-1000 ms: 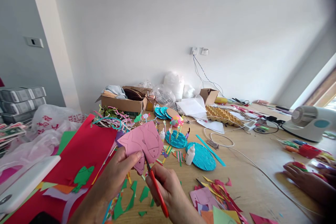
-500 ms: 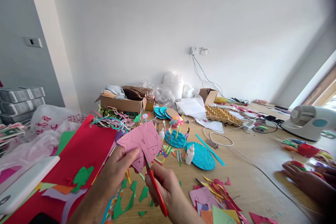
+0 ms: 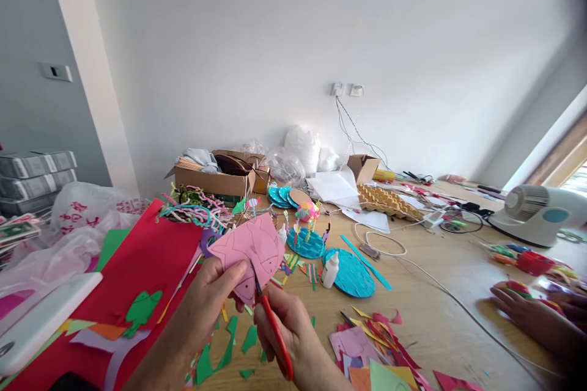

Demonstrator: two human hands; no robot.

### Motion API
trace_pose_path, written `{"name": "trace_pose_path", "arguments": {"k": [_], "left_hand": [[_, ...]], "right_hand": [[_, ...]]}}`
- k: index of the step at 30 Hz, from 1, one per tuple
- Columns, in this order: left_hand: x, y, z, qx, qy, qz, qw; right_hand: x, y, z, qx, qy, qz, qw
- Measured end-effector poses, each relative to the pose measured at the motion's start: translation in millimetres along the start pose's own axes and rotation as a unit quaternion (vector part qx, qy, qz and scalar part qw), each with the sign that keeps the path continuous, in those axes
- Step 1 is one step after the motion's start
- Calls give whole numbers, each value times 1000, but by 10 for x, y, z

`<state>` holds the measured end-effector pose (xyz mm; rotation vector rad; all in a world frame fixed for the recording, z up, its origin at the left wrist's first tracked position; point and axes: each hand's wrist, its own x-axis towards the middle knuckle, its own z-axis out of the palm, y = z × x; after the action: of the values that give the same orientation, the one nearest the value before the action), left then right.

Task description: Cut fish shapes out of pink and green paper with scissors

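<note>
- Left hand (image 3: pixel 220 287): pinching pink fish-drawn paper (image 3: pixel 266 250).
- Right hand (image 3: pixel 291 321): gripping red-handled scissors (image 3: pixel 280 342), blades at paper.
- White squeeze bottle (image 3: pixel 330 271), blue disc (image 3: pixel 355 275): beyond right hand.
- Green offcuts (image 3: pixel 250 339): below hands.
- Red sheet (image 3: pixel 151 250): left of left hand.

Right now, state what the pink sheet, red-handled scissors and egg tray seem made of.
Pink sheet: matte paper or thin card, by its crisp edge.
Red-handled scissors: smooth handle, probably plastic; narrow dark blades, likely metal.
Egg tray: probably molded pulp, by its dull, bumpy surface.
</note>
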<state>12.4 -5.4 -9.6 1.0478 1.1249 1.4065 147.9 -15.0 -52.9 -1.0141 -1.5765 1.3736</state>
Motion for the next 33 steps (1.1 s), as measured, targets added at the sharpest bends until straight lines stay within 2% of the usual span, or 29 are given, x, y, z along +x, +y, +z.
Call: {"name": "trace_pose_path", "arguments": {"k": [6, 15, 23, 33], "left_hand": [[30, -50, -42, -21, -31, -11, 999], [47, -23, -59, 10, -46, -7, 999], [-67, 91, -3, 78, 19, 25, 996], [-71, 110, 26, 86, 22, 37, 995]], "right_hand": [[-12, 34, 9, -3, 6, -7, 1000], [1, 40, -7, -11, 3, -7, 1000], [2, 149, -50, -32, -1, -52, 998], [-3, 49, -51, -31, -13, -41, 999]]}}
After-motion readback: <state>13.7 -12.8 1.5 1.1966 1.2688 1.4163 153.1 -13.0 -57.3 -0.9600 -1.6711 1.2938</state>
